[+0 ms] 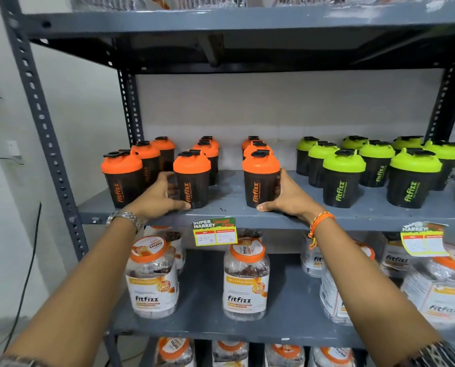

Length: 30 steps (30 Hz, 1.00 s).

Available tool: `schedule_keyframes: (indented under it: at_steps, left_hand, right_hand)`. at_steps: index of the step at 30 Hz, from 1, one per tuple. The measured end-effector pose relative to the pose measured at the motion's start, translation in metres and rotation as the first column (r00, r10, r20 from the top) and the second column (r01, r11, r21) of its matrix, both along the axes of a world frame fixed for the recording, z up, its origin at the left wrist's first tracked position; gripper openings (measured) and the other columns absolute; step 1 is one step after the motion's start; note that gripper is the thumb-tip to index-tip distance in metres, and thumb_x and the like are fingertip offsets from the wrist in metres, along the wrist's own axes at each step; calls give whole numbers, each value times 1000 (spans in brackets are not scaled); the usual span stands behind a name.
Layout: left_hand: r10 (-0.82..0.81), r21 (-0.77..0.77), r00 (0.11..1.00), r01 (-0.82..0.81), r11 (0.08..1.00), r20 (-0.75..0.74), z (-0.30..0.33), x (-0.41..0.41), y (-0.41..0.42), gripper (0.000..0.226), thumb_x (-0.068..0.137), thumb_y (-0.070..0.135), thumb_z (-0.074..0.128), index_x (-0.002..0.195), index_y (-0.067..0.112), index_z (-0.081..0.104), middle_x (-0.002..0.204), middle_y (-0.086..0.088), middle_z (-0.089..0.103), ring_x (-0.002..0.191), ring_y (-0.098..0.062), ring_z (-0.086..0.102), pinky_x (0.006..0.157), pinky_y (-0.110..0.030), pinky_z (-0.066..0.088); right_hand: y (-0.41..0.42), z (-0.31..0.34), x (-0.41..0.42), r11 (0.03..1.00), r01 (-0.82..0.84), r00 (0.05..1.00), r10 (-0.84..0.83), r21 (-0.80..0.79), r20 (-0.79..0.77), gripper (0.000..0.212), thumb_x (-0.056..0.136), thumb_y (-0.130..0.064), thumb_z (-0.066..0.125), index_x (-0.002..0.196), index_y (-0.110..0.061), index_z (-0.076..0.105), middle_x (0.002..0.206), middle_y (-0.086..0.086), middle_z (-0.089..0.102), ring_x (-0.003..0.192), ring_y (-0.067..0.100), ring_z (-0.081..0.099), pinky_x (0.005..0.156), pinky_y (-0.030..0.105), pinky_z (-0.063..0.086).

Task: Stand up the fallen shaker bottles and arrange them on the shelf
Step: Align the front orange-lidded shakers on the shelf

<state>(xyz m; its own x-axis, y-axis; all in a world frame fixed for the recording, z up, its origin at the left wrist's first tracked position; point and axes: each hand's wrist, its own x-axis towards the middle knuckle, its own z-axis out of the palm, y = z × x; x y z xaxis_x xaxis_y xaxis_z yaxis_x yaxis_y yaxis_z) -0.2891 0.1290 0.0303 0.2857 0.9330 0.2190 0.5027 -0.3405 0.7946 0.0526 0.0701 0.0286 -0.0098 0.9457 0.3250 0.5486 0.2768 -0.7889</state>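
Left hand (159, 195) cups one orange-lidded shaker (192, 179), right hand (284, 197) another (260, 178), fingers spread; bare shelf (221, 200) between thumbs.

A grey slotted-steel rack (49, 144) stands against a pale wall (274, 102).

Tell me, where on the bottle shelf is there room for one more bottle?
Bare shelf shows between the two front orange-lidded bottles, the left hand's and the right hand's. Another gap lies between the right hand and the green-lidded bottles. The left end and the green group are crowded.
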Motion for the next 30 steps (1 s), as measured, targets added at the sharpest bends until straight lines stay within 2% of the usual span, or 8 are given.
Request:
schedule_keyframes:
  at_steps: [2,5,8,11,14,21,27,30]
  left_hand:
    - [-16,16,1000,16,1000,-20,-5,6,7,99,74,11,88,150,19,26,130,9,54,115,-6,58,106,-34,46]
    - [-66,37,997,67,997,-37,-9,10,16,88,76,14,87,147,29,38,136,4,59,123,-14,57,110,-36,43]
    - [-32,57,999,34,998,-25,-13,13,21,72,74,18,89,133,33,51,127,5,66,119,-16,61,112,-44,45]
    - [45,78,999,-44,996,-12,-17,17,23,64,71,25,91,126,32,58,125,3,70,118,-21,64,111,-50,46]
    - [76,49,997,-77,996,4,-18,16,27,62,68,30,93,124,27,65,124,0,72,118,-24,65,111,-50,46]
    - [38,-7,998,-38,999,49,-15,16,26,51,67,22,94,112,26,70,119,-1,75,115,-22,67,111,-48,46]
    - [59,-28,998,-59,998,13,-14,14,25,82,36,57,90,111,30,70,117,4,75,114,-22,67,110,-48,47]
    - [38,-29,999,-38,999,16,-16,13,28,90,31,62,87,114,31,69,120,3,74,117,-23,66,111,-49,46]
  right_hand:
    - [0,-2,2,1000,9,1000,-9,3,-18,98,63,-11,95,141,-17,36,141,12,57,128,28,57,110,52,46]
    - [2,-3,2,1000,5,998,-6,-19,-55,88,65,-5,92,137,-17,42,141,11,58,127,27,58,111,51,46]
    - [5,-2,-2,1000,16,998,-17,-20,-65,76,67,-1,89,126,-21,46,136,7,61,122,22,60,109,46,48]
    - [6,-1,-3,999,33,997,-35,-22,-73,71,68,1,88,121,-22,47,123,0,62,117,20,62,106,44,50]
    - [6,-3,0,999,36,993,-39,-30,-114,68,68,4,87,120,-20,52,127,6,67,113,19,67,102,41,54]
    - [1,-2,1,998,-6,992,-2,-59,-127,61,71,9,83,119,-19,58,116,-1,71,111,13,69,92,27,57]
    - [-1,0,0,998,18,995,-23,-54,-92,62,72,6,84,122,-19,56,118,-1,70,103,4,68,87,20,57]
    - [-3,0,-1,998,35,996,-40,-57,-75,66,73,4,84,130,-11,55,132,11,67,117,21,66,101,37,54]
